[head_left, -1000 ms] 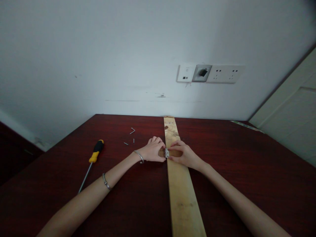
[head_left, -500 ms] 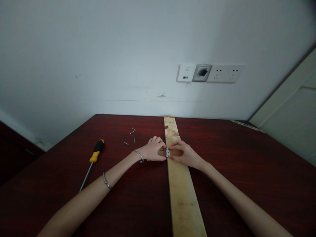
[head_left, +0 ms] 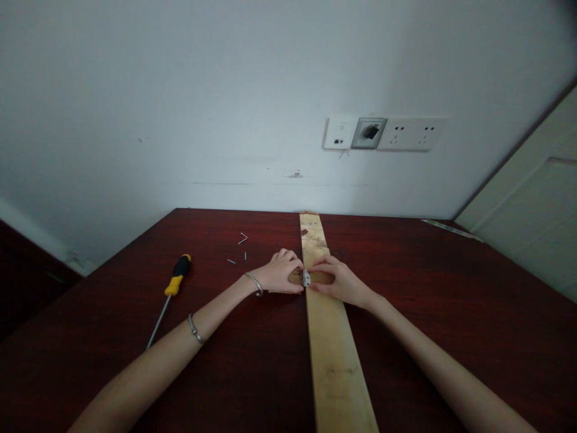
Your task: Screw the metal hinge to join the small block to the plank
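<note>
A small silver metal hinge (head_left: pixel 307 278) sits on the left edge of a long, pale wooden board (head_left: pixel 340 367). My left hand (head_left: pixel 282 273) comes in from the left, its thumb and fingers curled together at the hinge's left side. Between them shows a bit of tan wood (head_left: pixel 295 277); how far it extends under the hand is hidden. From the other side, my right hand (head_left: pixel 345 281) rests on the board with thumb and forefinger pinching toward the hinge's top and bottom ends.
Left on the dark red tabletop (head_left: pixel 216 379) lies a screwdriver (head_left: pixel 177 278) with a yellow and black handle. Several loose screws (head_left: pixel 231 261) lie behind my left wrist. A wall with sockets (head_left: pixel 406 133) borders the far edge; a thin strip (head_left: pixel 451 230) lies at the back right.
Both hands stay at the hinge in almost the same place. The hinge seems to have shifted or tilted very slightly; the board, screwdriver and screws lie as before.
</note>
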`<control>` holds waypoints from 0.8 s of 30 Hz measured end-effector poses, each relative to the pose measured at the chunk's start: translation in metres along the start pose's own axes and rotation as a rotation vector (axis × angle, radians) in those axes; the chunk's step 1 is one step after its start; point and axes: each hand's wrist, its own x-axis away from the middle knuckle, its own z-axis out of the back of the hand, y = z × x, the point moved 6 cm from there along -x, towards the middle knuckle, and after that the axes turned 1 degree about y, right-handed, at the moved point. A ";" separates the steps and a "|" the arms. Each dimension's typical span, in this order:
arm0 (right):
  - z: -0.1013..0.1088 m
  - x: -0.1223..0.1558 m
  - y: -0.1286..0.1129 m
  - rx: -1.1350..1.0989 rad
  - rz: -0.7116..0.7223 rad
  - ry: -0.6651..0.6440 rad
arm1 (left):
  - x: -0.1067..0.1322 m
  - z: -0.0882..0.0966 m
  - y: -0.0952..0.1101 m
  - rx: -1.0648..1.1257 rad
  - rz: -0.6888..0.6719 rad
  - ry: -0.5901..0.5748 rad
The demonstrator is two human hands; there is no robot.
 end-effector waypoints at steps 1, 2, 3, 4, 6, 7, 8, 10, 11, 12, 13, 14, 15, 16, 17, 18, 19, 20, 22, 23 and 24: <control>0.000 0.000 0.000 -0.002 0.000 0.000 | 0.000 0.000 0.000 0.001 -0.001 0.000; 0.000 0.000 0.000 -0.004 -0.001 0.000 | 0.000 0.000 0.000 0.003 -0.002 -0.001; 0.000 0.000 0.000 -0.006 -0.002 -0.002 | 0.000 0.000 -0.001 0.004 -0.001 -0.003; 0.000 0.000 0.001 -0.007 -0.003 -0.003 | 0.000 0.000 -0.001 0.004 -0.001 -0.004; 0.000 0.000 0.001 -0.007 -0.005 -0.005 | 0.001 0.000 -0.001 0.005 0.000 -0.008; 0.000 0.000 0.001 -0.007 -0.008 -0.004 | 0.001 0.000 0.000 0.006 0.001 -0.009; 0.000 0.000 0.001 -0.007 -0.009 -0.004 | 0.001 0.001 0.000 0.008 0.001 -0.011; 0.000 0.000 0.000 -0.011 -0.010 -0.004 | 0.000 0.001 0.000 0.011 0.002 -0.014; 0.000 0.000 0.000 -0.014 -0.008 -0.004 | 0.000 0.000 0.000 0.011 0.003 -0.014; 0.000 0.000 0.000 -0.016 -0.007 -0.003 | 0.000 0.000 0.000 0.011 0.002 -0.014; 0.001 0.000 0.000 -0.017 -0.007 -0.003 | 0.000 0.000 0.000 0.010 0.001 -0.013; 0.001 0.000 0.000 -0.018 -0.007 -0.004 | 0.000 0.000 0.000 0.009 0.000 -0.013; 0.001 0.000 0.000 -0.018 -0.007 -0.004 | 0.000 -0.001 0.000 0.008 0.000 -0.012; 0.001 0.000 0.001 -0.017 -0.007 -0.006 | 0.000 -0.001 0.000 0.009 -0.001 -0.012; 0.000 0.000 0.001 -0.017 -0.006 -0.007 | 0.000 -0.001 0.000 0.009 -0.001 -0.012; 0.000 0.000 0.002 -0.018 -0.005 -0.008 | 0.000 -0.001 0.000 0.010 0.000 -0.013; 0.000 0.000 0.002 -0.019 -0.003 -0.006 | 0.000 -0.001 0.000 0.010 0.000 -0.013; 0.000 0.000 0.003 -0.019 -0.002 -0.004 | 0.000 -0.001 0.000 0.012 0.000 -0.015; 0.000 0.000 0.003 -0.018 -0.001 0.000 | 0.000 -0.001 0.000 0.012 0.000 -0.018; 0.000 0.000 0.003 -0.016 0.001 0.002 | -0.001 -0.002 0.000 0.010 -0.001 -0.018; 0.000 0.000 0.003 -0.015 0.004 0.003 | -0.001 -0.002 0.000 0.010 -0.002 -0.019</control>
